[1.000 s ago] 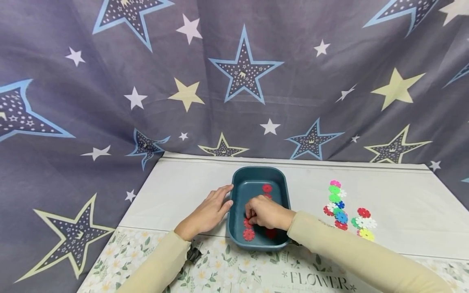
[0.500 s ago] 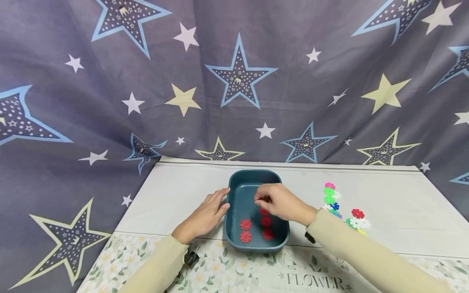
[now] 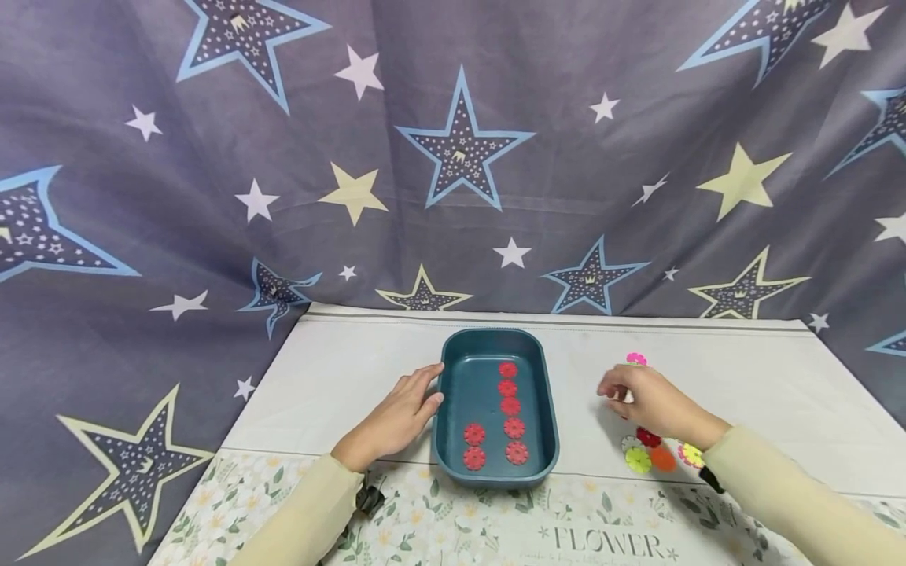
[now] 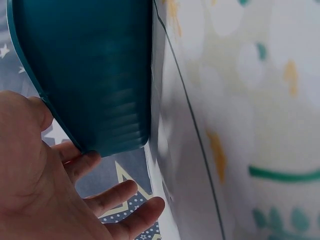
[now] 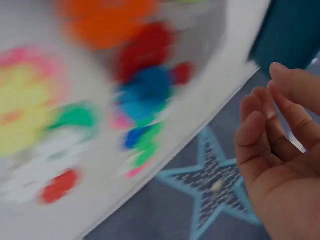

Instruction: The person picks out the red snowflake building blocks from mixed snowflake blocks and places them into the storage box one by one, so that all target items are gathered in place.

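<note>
A dark teal tray (image 3: 453,377) holds red flower-shaped plastic discs. Two stand in a short column on the left, one of them the lower-left disc (image 3: 474,457); several form a longer column on the right, with a disc (image 3: 508,369) at its far end. My left hand (image 3: 392,417) touches the tray's left rim with relaxed fingers; the left wrist view shows its thumb and fingertips right at the rim. Right of the tray, my right hand (image 3: 654,401) is over the loose coloured discs, fingers loosely curled, nothing visible between them in the right wrist view.
Loose discs lie on the white tabletop, among them a pink one (image 3: 636,358), a yellow-green one (image 3: 638,460) and an orange one (image 3: 663,459); the hand hides others. A floral cloth (image 3: 425,519) covers the near edge. A star-patterned curtain (image 3: 425,236) hangs behind.
My right hand has left the tray and swung right to the loose discs, uncovering the long red column. The left hand stays at the rim. The head view has shifted slightly.
</note>
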Action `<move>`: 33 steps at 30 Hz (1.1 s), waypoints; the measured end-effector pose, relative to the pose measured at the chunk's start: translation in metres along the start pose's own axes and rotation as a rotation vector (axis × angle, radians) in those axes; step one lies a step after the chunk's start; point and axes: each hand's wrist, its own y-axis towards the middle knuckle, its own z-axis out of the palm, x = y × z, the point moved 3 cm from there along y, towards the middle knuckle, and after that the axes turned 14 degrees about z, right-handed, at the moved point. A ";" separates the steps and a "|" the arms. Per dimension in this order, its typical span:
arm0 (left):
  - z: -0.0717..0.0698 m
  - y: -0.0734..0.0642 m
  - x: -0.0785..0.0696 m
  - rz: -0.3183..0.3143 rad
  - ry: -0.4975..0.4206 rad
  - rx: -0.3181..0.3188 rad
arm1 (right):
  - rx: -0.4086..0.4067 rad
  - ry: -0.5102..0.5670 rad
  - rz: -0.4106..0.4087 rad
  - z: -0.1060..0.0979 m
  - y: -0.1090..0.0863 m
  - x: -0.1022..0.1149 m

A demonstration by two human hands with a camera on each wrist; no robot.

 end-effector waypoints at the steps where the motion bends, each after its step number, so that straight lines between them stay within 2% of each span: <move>1: 0.000 0.000 0.000 0.000 -0.001 0.000 | 0.010 -0.013 0.021 -0.001 -0.005 -0.007; 6: 0.000 0.001 -0.001 0.001 -0.001 0.002 | 0.075 -0.032 0.093 -0.007 -0.030 -0.037; 11: -0.001 0.001 -0.001 0.001 -0.001 0.004 | 0.152 -0.015 0.141 -0.005 -0.046 -0.054; 19: 0.001 0.001 0.001 -0.003 0.006 0.004 | 0.063 -0.031 0.194 -0.008 -0.052 -0.061; 21: 0.001 0.001 0.001 -0.002 0.005 0.006 | 0.091 -0.012 0.177 -0.007 -0.052 -0.060; 25: 0.000 0.001 0.000 -0.003 0.001 0.006 | 0.158 0.019 0.082 -0.005 -0.051 -0.055; 29: 0.000 0.001 0.000 -0.009 0.007 0.006 | 0.142 0.008 0.032 -0.004 -0.050 -0.054; 33: 0.000 0.001 -0.001 -0.008 0.001 0.004 | 0.136 0.014 0.043 -0.003 -0.047 -0.054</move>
